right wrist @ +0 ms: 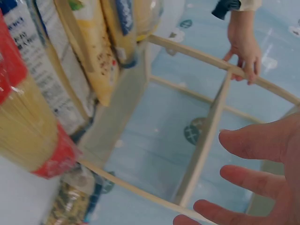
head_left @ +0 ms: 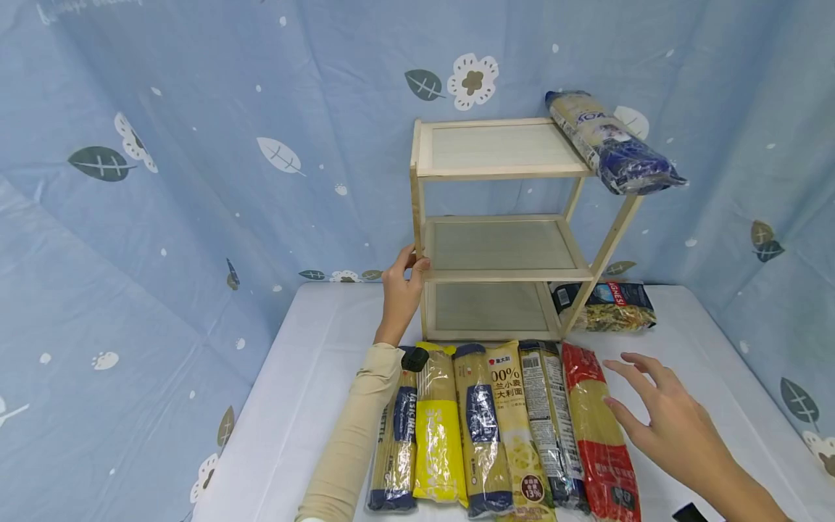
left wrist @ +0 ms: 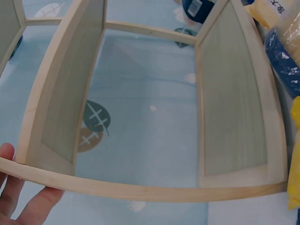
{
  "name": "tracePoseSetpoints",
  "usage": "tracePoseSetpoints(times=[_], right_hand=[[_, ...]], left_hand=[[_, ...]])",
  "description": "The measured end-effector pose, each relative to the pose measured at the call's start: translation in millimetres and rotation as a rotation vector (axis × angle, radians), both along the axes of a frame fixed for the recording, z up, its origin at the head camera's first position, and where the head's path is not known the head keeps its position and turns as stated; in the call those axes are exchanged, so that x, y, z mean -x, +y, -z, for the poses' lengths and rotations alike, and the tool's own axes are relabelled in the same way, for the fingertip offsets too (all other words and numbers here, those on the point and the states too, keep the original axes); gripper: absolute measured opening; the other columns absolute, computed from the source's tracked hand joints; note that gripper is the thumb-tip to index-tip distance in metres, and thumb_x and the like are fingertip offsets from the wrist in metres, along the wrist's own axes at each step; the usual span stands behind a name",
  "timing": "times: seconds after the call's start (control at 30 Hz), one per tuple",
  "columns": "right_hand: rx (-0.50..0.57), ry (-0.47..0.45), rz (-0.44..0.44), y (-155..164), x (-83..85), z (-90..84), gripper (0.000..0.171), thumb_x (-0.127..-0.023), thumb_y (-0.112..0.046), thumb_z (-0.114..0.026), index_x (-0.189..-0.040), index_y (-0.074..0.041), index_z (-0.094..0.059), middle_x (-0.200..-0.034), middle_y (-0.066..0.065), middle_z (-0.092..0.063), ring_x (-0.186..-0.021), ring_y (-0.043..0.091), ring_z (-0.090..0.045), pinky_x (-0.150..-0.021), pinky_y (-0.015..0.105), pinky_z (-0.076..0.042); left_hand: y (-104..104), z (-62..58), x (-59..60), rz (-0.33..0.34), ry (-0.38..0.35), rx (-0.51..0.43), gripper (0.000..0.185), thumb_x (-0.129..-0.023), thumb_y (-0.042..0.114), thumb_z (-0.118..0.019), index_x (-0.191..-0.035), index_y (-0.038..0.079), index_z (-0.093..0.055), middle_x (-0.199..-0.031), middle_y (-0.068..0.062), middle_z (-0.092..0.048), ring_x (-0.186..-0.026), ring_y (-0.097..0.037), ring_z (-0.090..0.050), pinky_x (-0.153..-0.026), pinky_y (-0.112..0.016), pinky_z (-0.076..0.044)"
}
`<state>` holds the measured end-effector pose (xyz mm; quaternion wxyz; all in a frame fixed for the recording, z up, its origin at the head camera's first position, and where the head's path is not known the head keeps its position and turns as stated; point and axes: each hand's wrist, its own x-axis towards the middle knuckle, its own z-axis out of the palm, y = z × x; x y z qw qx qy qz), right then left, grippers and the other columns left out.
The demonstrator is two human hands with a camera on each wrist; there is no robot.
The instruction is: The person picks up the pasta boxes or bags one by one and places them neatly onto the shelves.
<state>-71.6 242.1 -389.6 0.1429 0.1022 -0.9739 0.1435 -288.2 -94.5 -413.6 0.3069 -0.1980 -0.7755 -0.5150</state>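
Pinches the left post of a three-tier wooden rack [head_left: 507, 275] between the thumb and fingers of the left hand [head_left: 401, 290], close to the middle shelf. Holds the right hand [head_left: 672, 409] spread, with fingers slightly bent and touching nothing, near a red pasta packet [head_left: 600, 406] to its left on the white worktop [head_left: 313, 326]. To steady the rack well, probably best to grip the post lightly, push neither sideways nor upward, and mind the blue packet [head_left: 607, 141] lying across the top shelf's right edge, likely to slide if tipped. Picture the rack standing just right of the left hand, with posts upright, shelves stretching rightward from that hand, and open front facing the wearer. Picture the red packet flat beside a row of pasta packets [head_left: 483, 406], with long axis running away from the wearer, far end pointing rackward and slightly left.
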Motion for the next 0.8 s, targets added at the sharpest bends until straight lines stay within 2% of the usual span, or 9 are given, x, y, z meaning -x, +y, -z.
tracePoseSetpoints(times=[0.2,0.43,0.6,0.8], right_hand=[[0.023,-0.154,0.038,2,-3.3,17.6,0.056,-0.077,-0.027,-0.079,-0.124,-0.006,-0.056,-0.125,0.028,-0.045,-0.108,0.051,-0.045,-0.068,0.064,-0.047],[0.057,-0.236,0.101,9,-7.4,42.4,0.058,-0.077,-0.029,-0.078,-0.124,-0.004,-0.054,-0.121,0.03,-0.045,-0.103,0.052,-0.047,-0.067,0.063,-0.047],[0.073,-0.312,0.151,11,-11.8,64.3,0.065,-0.078,-0.032,-0.077,-0.128,-0.002,-0.049,-0.123,0.033,-0.04,-0.101,0.054,-0.047,-0.067,0.062,-0.049],[0.102,-0.431,0.232,9,-17.4,98.3,0.075,-0.076,-0.041,-0.076,-0.131,-0.001,-0.045,-0.125,0.036,-0.034,-0.103,0.055,-0.042,-0.071,0.062,-0.048]], left_hand=[[0,0.0,0.7,-0.013,0.001,-0.007,0.026,-0.094,0.009,-0.06,-0.12,0.007,-0.061,-0.092,-0.008,-0.069,-0.085,-0.016,-0.064,-0.071,-0.035,-0.052],[2,1.1,-0.2,0.0,-0.005,-0.007,0.028,-0.095,0.01,-0.059,-0.122,0.006,-0.06,-0.094,-0.011,-0.069,-0.085,-0.017,-0.065,-0.074,-0.038,-0.053],[1,5.2,-1.9,-0.001,-0.034,-0.015,0.033,-0.096,0.018,-0.058,-0.126,0.003,-0.058,-0.094,-0.01,-0.069,-0.086,-0.018,-0.065,-0.078,-0.041,-0.052],[2,2.8,0.8,-0.008,-0.011,0.005,0.034,-0.097,0.023,-0.056,-0.125,0.004,-0.058,-0.095,-0.009,-0.069,-0.088,-0.019,-0.064,-0.079,-0.038,-0.051]])
